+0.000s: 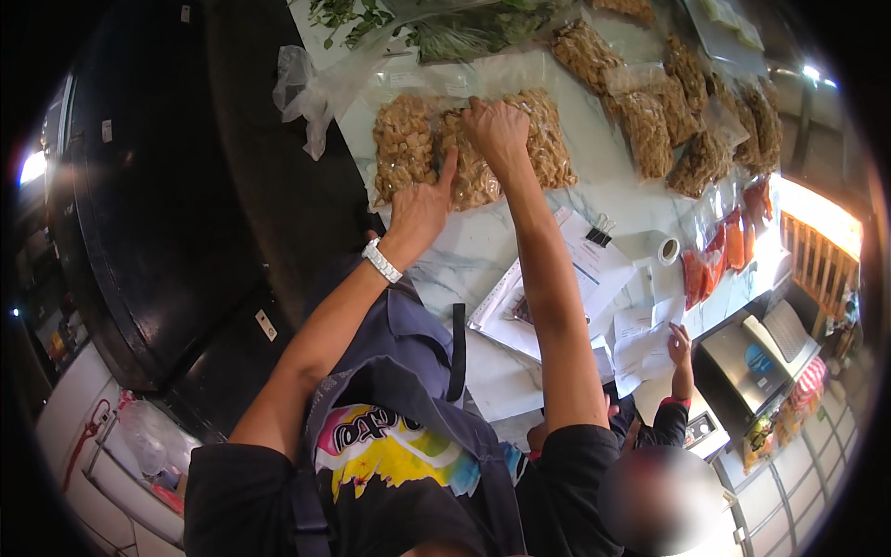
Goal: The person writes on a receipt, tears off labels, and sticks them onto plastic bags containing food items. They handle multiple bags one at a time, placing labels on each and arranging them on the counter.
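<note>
Three clear bags of beige food pieces (401, 147) lie side by side on a pale marble counter (594, 153). My left hand (419, 206) rests flat at the near edge of the bags, fingers stretched, a white watch on the wrist. My right hand (497, 128) presses down on the middle bag, fingers curled at its top. Neither hand lifts anything.
More bags of beige pieces (650, 130) and bags of greens (464, 32) lie farther along. Orange food packs (719, 255), a tape roll (668, 251) and clipped papers (575, 278) sit nearer. Another person's hand (680, 345) touches papers. A metal scale (752, 357) stands at the right.
</note>
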The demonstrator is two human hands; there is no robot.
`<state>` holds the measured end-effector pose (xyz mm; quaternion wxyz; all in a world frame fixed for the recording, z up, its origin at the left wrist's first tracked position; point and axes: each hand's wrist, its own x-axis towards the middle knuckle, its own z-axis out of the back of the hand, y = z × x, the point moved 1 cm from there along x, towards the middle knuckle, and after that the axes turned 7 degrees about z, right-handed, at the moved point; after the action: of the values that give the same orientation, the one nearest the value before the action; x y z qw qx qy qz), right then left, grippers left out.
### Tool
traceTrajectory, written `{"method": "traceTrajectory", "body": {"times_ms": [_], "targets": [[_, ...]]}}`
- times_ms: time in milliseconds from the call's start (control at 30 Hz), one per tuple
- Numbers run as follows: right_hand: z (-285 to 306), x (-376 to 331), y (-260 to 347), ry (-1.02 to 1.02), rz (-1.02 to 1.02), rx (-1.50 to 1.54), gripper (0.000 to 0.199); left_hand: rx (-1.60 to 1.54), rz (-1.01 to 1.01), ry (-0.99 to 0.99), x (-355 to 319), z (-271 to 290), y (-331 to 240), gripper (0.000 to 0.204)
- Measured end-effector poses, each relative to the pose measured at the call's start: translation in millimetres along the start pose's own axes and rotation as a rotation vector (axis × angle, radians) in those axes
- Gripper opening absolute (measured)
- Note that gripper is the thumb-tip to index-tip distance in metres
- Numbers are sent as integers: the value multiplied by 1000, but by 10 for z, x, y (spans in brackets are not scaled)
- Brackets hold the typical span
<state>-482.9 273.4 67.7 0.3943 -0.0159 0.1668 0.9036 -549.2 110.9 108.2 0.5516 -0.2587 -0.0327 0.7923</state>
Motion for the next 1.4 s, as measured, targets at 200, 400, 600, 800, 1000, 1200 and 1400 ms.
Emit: {"method": "traceTrajectory", "body": {"times_ms": [200,400,600,800,1000,1200,1400], "targets": [[-37,28,-43,22,-49,6,34,-40,11,25,39,150,12,77],[704,-519,203,-105,-162,587,33,-770,220,-90,-1,668,350,51],[833,-1117,910,-485,-11,1404,34,-1323,204,-68,87,1124,269,39],[826,-1152,1068,-545,-48,1154,31,-1332,172,-117,130,1185,126,40],[846,-1146,981,-644,38,918,21,-1143,226,108,57,1269,153,45],[791,-1149,984,-693,73,754,19,-1179,120,-19,62,1134,169,47],[728,-1147,956,-681,41,809,16,-1052,113,-100,85,1067,183,47]]}}
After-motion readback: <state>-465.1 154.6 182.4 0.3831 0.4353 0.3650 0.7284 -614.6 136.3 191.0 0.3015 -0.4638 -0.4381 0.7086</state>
